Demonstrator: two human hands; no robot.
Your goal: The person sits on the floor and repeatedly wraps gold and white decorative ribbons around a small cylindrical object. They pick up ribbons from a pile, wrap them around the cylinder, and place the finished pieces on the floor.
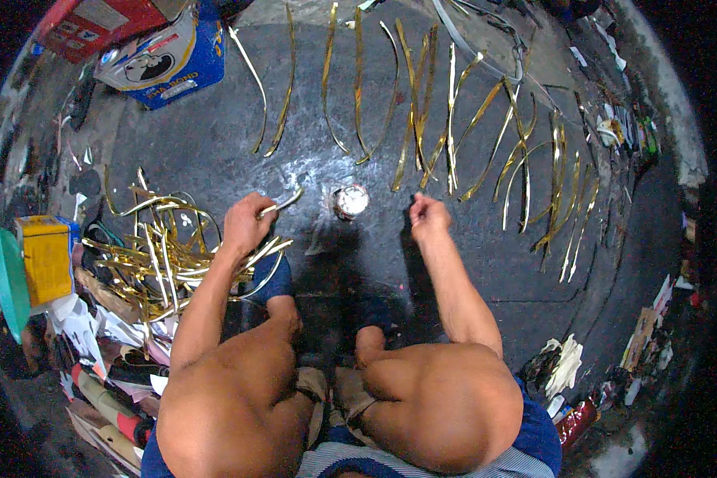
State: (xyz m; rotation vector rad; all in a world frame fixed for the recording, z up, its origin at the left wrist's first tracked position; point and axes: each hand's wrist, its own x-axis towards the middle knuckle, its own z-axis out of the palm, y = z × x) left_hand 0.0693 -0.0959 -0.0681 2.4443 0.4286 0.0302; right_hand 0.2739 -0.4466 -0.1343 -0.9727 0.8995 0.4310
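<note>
My left hand [248, 225] is closed on a thin, pale strip [284, 202], whose free end points right toward the middle. Just right of that end stands a small round tin [350, 202] with a shiny whitish top. On the tin's other side is my right hand [430, 217], its fingers pinched together. What those fingers hold, if anything, is too small to make out. Past both hands, gold strips [358, 95] lie spread in a loose row on the dark mat [191, 143], several crossing at the right. A tangled heap of gold and white strips [161, 259] lies beside my left forearm.
A blue and white can [171, 60] stands at the far left by a red container [95, 28]. At the left edge are a yellow box [46, 259] and a green disc-shaped thing [8, 279]. Paper scraps [95, 327] lie lower left; a crumpled pale piece [564, 366] lies lower right.
</note>
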